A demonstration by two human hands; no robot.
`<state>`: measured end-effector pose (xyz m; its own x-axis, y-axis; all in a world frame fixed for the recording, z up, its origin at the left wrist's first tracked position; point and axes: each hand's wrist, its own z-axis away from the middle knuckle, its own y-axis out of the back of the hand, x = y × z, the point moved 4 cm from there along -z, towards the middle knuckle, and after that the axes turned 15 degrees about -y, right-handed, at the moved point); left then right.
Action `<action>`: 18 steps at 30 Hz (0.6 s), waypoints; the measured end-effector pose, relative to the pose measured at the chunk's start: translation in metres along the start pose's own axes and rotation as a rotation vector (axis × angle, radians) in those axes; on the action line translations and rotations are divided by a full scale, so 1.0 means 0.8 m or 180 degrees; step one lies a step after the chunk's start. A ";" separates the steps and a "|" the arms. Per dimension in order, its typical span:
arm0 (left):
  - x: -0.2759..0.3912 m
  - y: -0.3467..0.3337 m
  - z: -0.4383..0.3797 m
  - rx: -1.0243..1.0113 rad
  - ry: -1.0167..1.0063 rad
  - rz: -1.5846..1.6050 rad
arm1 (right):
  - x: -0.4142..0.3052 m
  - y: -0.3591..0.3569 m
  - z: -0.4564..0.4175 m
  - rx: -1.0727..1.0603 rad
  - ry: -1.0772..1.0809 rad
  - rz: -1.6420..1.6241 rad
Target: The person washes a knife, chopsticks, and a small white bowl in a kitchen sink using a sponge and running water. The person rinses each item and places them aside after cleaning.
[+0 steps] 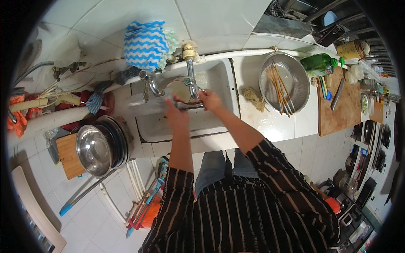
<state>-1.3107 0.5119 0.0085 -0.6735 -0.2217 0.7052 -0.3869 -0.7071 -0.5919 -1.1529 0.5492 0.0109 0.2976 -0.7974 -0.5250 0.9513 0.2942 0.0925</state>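
Over the ceramic sink (155, 126), my right hand (210, 100) closes around one end of a dark, slender utensil (190, 106), beside the chrome faucet (190, 79). My left hand (177, 115) is blurred by motion at the utensil's other end; its exact grip cannot be told. A blurred, translucent thing (147, 102) lies just left of that hand. Behind the hands a pale round bowl (177, 86) sits in the sink. The second faucet (152, 83) is to the left of the first.
Right of the sink are a scouring pad (254, 98), a metal basin (303, 91) holding several wooden-handled sticks, a green bottle (316, 63), and a cutting board (338, 117) with a knife (337, 95). Stacked metal bowls (95, 150) stand at left. A blue-and-white cloth (145, 44) hangs behind.
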 end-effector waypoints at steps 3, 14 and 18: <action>-0.057 0.007 0.005 -0.0212 0.0554 0.0523 | -0.003 0.032 0.017 0.1247 0.1303 0.1688; -0.116 -0.013 0.036 -0.1521 0.0473 -0.0321 | -0.082 0.044 0.214 0.1407 0.3170 0.0698; -0.116 -0.049 0.079 -0.0455 0.2058 0.0008 | -0.073 0.049 0.213 0.1685 0.3027 0.0585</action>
<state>-1.1930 0.5177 -0.0094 -0.8997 0.2561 0.3535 -0.4346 -0.6012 -0.6706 -1.1197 0.5175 0.1893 0.4707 0.0330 -0.8817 0.8807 -0.0771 0.4673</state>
